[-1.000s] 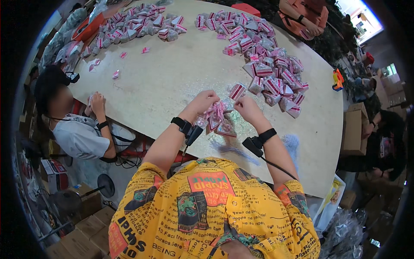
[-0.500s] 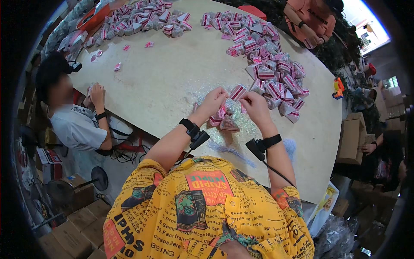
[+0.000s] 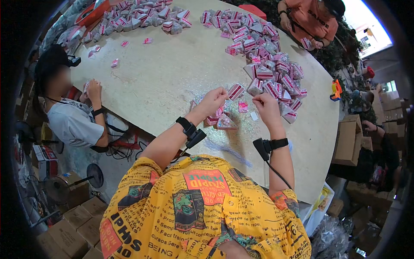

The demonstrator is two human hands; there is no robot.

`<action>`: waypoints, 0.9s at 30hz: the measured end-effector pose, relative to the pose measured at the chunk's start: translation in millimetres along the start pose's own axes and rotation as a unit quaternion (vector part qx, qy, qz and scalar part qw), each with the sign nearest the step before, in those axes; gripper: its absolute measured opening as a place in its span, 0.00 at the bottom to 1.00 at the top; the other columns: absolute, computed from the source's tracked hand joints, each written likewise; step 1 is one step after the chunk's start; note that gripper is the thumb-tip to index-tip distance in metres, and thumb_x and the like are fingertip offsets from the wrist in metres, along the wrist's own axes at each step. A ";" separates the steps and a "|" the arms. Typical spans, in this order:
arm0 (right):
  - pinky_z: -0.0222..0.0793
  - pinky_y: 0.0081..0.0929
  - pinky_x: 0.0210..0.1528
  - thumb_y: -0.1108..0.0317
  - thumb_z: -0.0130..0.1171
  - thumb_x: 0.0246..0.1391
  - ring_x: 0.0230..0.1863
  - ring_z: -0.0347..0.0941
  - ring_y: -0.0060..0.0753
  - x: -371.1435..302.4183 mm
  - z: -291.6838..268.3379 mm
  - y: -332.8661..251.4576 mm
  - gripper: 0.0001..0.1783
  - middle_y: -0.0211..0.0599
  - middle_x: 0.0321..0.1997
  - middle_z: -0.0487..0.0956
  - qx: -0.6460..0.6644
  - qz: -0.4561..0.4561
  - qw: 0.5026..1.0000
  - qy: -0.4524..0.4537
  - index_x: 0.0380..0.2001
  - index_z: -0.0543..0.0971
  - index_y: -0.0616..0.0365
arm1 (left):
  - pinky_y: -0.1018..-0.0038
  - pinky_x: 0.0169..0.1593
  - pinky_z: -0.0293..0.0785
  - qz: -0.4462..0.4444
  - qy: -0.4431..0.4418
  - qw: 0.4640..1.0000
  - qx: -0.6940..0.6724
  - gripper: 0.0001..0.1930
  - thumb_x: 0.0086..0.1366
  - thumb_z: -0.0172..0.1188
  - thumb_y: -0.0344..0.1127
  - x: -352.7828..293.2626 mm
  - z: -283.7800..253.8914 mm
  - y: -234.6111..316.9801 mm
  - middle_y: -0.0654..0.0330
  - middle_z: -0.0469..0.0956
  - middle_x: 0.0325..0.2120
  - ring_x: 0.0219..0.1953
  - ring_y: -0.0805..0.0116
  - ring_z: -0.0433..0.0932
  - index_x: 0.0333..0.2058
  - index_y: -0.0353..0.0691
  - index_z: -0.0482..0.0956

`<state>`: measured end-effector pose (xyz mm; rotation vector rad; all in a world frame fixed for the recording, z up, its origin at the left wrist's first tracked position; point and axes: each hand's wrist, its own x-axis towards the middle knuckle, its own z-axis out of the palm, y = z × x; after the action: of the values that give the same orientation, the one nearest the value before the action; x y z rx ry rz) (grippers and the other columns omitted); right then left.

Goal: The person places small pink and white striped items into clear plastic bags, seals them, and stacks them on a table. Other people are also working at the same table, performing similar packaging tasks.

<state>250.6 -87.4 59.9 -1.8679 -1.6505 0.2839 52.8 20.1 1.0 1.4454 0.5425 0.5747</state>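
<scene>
My left hand (image 3: 214, 102) is closed in a pinch over the table, its fingertips beside a pink-and-white striped bag (image 3: 236, 91). Whether they touch that bag, I cannot tell. My right hand (image 3: 268, 108) is also pinched closed, apart from the left; anything in its fingers is too small to make out. Between and below the hands lie a small pink card (image 3: 243, 107) and a small white piece (image 3: 254, 116). Close under my left hand sit several clear bags with pink-striped tops (image 3: 225, 122), partly hidden by it. Glittery bits are scattered around them.
A heap of similar bags (image 3: 272, 73) lies right of centre, another pile (image 3: 142, 17) at the far left. Pale blue strands (image 3: 228, 151) lie near the table's front edge. Co-workers stand at the left (image 3: 75, 116) and far right (image 3: 312, 21). An orange tape dispenser (image 3: 336, 89) rests at the right edge.
My right hand has moved right, away from my left hand, uncovering the pink card and the white piece. My left hand has barely moved.
</scene>
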 end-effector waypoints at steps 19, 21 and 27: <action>0.66 0.16 0.27 0.74 0.60 0.45 0.24 0.71 0.17 12.0 37.1 6.7 0.05 0.28 0.23 0.77 0.364 0.120 0.916 -0.117 0.27 0.80 0.63 | 0.83 0.25 0.59 0.002 -0.049 0.998 0.034 0.08 0.63 0.50 0.36 2.3 -3.8 4.1 0.72 0.64 0.19 0.22 0.83 0.60 0.30 0.38 0.69; 0.66 0.16 0.27 0.74 0.61 0.44 0.24 0.71 0.17 11.5 36.7 3.9 0.05 0.29 0.23 0.78 0.361 0.121 0.919 -0.100 0.26 0.80 0.63 | 0.83 0.25 0.59 -0.004 -0.051 0.998 0.022 0.08 0.63 0.49 0.37 2.2 -2.3 4.6 0.72 0.64 0.19 0.22 0.83 0.61 0.29 0.38 0.69; 0.66 0.18 0.27 0.74 0.60 0.45 0.24 0.71 0.20 7.3 42.4 6.5 0.05 0.31 0.23 0.77 0.333 0.101 0.934 -0.083 0.27 0.81 0.63 | 0.82 0.25 0.60 0.007 -0.060 0.997 0.055 0.08 0.63 0.48 0.36 2.8 -1.2 6.1 0.71 0.65 0.19 0.22 0.83 0.62 0.30 0.38 0.70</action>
<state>234.4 -67.6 24.8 -1.5035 -1.2347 0.9797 53.9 23.2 7.1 1.5779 0.4751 0.4703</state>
